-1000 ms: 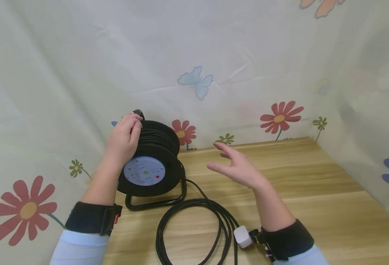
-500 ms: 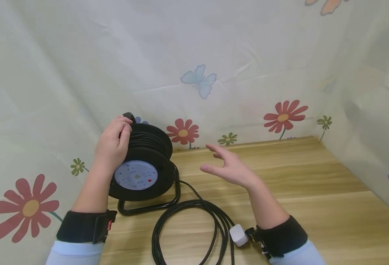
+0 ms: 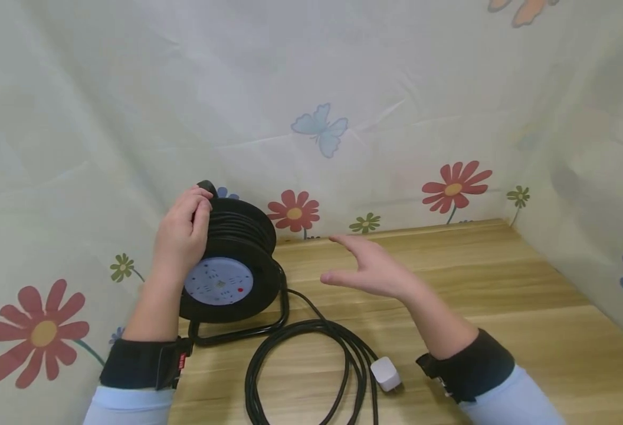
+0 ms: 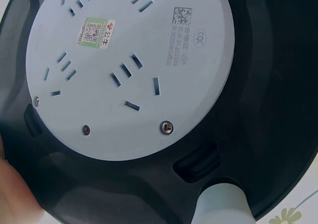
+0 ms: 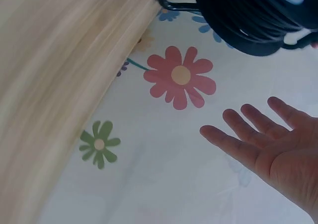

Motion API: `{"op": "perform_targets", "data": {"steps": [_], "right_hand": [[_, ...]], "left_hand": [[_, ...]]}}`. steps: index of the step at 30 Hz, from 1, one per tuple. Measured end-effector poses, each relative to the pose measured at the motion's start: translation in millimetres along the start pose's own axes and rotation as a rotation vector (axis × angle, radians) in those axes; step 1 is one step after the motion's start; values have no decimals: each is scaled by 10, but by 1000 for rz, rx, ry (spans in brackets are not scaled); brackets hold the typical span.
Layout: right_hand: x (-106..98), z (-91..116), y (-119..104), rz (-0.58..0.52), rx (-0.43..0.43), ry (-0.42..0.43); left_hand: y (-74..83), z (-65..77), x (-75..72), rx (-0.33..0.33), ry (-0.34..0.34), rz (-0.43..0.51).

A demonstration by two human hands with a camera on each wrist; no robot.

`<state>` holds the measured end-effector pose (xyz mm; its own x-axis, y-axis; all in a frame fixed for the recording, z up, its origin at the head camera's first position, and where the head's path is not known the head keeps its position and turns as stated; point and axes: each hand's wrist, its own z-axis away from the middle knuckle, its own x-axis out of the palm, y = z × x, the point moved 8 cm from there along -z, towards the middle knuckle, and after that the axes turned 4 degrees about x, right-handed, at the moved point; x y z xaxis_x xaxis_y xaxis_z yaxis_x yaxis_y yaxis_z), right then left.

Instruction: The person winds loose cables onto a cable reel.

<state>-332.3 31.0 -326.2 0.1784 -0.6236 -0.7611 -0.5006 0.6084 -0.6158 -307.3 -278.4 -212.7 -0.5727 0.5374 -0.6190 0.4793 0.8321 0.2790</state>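
Note:
A black cable reel (image 3: 261, 277) stands on its tubular frame at the left of the wooden table. My left hand (image 3: 180, 233) grips the handle (image 3: 207, 188) at its top, fingers curled over it. Close up in the left wrist view are its pale socket panel (image 4: 129, 80) with slots and screws, and a white knob (image 4: 223, 206). To the right of the reel, my right hand (image 3: 372, 265) hovers over the table, holding nothing, thumb and fingers spread apart. Those outstretched fingers (image 5: 248, 129) also show in the right wrist view, below the reel.
Loose black cable (image 3: 255, 366) lies in loops in front of the reel. A white plug (image 3: 385, 373) rests beside the loops, near my right forearm. Flower-printed sheeting (image 3: 386, 147) rises behind the table and along its right side.
The reel and my left hand sit slightly farther left and lower in the head view. My right wrist has swung right, away from the plug, with the hand still spread in the air.

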Motion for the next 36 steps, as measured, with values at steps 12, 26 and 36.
{"op": "perform_targets", "data": {"steps": [12,26,36], "right_hand": [[218,88,-26,327,34,-165],[869,478,323,473,107,-364],[1066,606,391,479,164,-463]], "left_hand": [[5,43,-3,-11,13,-31],[37,105,10,-15,2,-26],[59,75,-26,-15,15,-22]]}}
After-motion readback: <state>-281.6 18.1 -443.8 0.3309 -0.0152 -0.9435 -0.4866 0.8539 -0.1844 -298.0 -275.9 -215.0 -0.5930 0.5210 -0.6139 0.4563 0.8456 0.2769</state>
